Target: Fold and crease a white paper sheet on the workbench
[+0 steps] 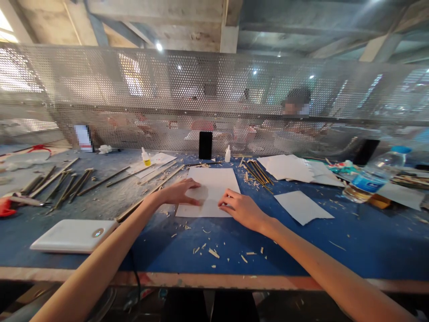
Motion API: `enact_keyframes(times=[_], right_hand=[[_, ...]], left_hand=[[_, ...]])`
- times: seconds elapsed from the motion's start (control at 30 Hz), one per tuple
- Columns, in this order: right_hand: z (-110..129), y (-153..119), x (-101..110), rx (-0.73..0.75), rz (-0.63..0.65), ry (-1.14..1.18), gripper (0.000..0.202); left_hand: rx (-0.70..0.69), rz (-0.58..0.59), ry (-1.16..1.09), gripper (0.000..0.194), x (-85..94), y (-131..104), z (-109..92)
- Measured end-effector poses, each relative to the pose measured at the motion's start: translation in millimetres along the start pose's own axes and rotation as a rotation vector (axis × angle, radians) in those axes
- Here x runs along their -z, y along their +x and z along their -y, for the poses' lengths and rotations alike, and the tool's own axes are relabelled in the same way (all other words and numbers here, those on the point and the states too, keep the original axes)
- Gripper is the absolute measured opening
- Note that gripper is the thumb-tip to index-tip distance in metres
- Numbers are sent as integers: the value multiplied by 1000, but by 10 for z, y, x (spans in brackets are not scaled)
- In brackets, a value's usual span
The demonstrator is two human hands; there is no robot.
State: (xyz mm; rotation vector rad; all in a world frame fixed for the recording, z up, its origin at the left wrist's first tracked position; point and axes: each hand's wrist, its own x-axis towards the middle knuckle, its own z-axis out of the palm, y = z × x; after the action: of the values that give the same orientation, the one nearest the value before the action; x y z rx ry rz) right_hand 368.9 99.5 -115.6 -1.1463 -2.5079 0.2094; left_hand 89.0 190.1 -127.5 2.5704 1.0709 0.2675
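Note:
A white sheet of paper (214,183) lies flat on the blue table in front of me. My left hand (179,192) is over its left side, fingers apart and thumb stretched toward the middle, holding nothing. At the sheet's lower right, my right hand (243,208) has its fingers curled and the tips drawn together low over the paper. What those fingertips hold, if anything, is too small to make out. Thin wood shavings (213,253) are scattered between the sheet and the table's front edge.
A white power bank (72,235) sits near my left forearm. Wooden sticks (77,185) lie at left, more sticks (258,172) at right. Glue bottles (228,154) and a black phone (205,145) stand behind the sheet. Paper (301,207) and a water bottle (373,179) are rightward. Perforated metal (208,98) closes the back.

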Motion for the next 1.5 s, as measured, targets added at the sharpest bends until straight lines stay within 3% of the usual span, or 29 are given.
enact_keyframes(times=[0.7,1.5], right_hand=[[-20,16,-85,-118,-48,236,11],[43,18,12,-130,61,85,11]], left_hand=[[4,22,21,79,32,6,-34],[0,26,-1,75,41,-7,-41]])
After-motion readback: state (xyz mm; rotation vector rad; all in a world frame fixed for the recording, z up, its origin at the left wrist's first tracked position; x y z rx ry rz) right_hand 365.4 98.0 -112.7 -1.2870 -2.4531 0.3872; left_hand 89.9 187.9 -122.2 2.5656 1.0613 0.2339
